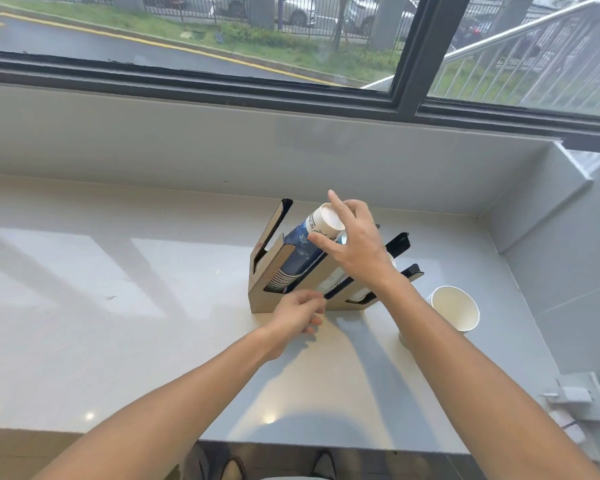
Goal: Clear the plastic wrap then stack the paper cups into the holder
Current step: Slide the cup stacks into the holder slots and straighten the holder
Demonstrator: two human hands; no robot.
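A slanted cup holder (262, 296) with several slots stands on the white counter. A stack of blue-and-white paper cups (305, 244) lies in its left slot, bottom end up. My right hand (354, 244) wraps the top of that stack with thumb and fingers. My left hand (298, 315) hovers at the holder's front base, fingers loosely curled, holding nothing I can see. White cups (331, 282) sit in the middle slot. A separate white paper cup stack (454, 308) lies tilted on the counter to the right. No plastic wrap is visible.
The counter (118, 306) runs left under a wide window with a dark frame (222, 88). A grey side wall (561, 271) closes the right end, with a small wall fitting (579, 396) low on it. Shoes show below the counter's front edge.
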